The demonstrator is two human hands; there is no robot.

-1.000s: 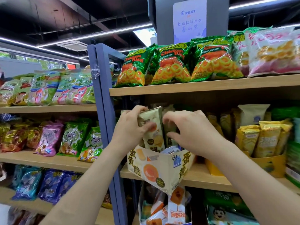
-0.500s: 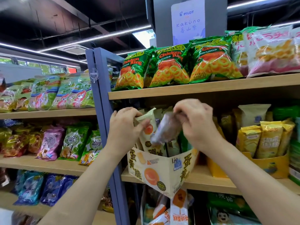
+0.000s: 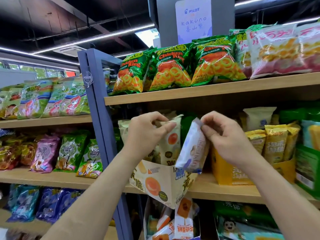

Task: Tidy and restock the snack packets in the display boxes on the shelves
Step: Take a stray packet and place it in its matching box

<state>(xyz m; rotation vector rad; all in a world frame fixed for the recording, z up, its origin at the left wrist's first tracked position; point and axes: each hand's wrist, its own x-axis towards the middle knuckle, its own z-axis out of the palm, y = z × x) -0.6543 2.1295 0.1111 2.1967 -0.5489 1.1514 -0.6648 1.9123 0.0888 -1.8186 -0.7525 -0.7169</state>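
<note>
A cream display box (image 3: 155,182) printed with egg-yolk pictures stands at the left end of the middle shelf, its corner jutting over the shelf edge. My left hand (image 3: 145,134) pinches the top of a cream packet with an orange yolk (image 3: 171,144) that stands upright in the box. My right hand (image 3: 225,135) pinches the top corner of a white and blue packet (image 3: 194,149), which hangs tilted above the box's right side. More cream packets sit behind my left hand, partly hidden.
A yellow display box (image 3: 225,172) of yellow packets stands to the right on the same wooden shelf (image 3: 225,191). Green Chicken Ring bags (image 3: 171,68) line the shelf above. A blue upright post (image 3: 98,118) borders the left. More bags fill the left shelves and the shelf below.
My right hand has pulled the white and blue packet up out of the box and swung it to the right. My left hand keeps its hold on the cream packet.
</note>
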